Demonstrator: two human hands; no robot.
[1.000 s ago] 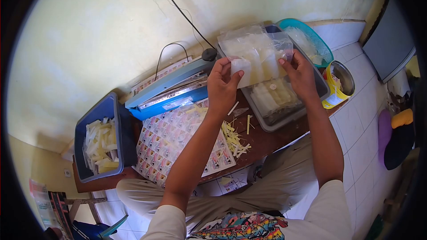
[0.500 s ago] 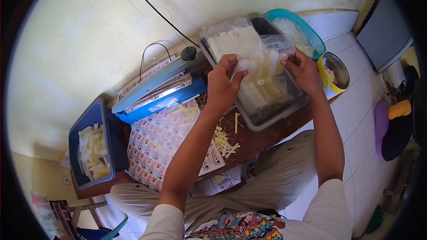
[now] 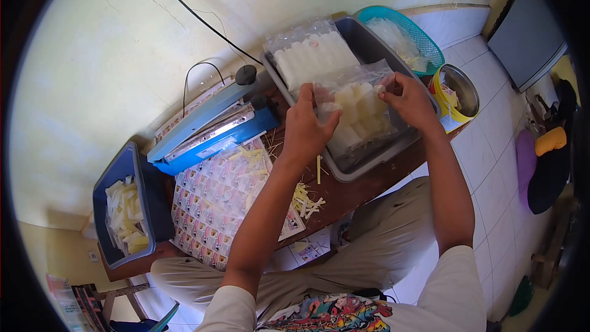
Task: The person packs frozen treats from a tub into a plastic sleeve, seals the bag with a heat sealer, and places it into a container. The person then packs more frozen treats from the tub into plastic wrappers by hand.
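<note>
A clear plastic bag of pale, whitish-yellow sticks (image 3: pixel 355 106) is stretched between my hands over the near half of a grey tub (image 3: pixel 351 172). My left hand (image 3: pixel 309 124) pinches its left side between thumb and fingers. At the bag's upper right corner, my right hand (image 3: pixel 410 103) has its fingers and thumb closed on the plastic. Beneath the bag the tub's contents are mostly hidden. In the far half of the tub sits another clear pack of white sticks (image 3: pixel 316 54), with a small round label on it.
A blue heat sealer (image 3: pixel 215 138) stands left of the tub. Printed label sheets (image 3: pixel 215 203) and yellow paper strips (image 3: pixel 304 201) lie before it. Far left is a dark blue bin (image 3: pixel 150 209) of pale pieces. A teal basket (image 3: pixel 433 49) and yellow tin (image 3: pixel 437 86) stand right.
Both hands have brought the bag down and nearer, onto or just above the near part of the tub, covering the pack seen there earlier. The view has shifted slightly.
</note>
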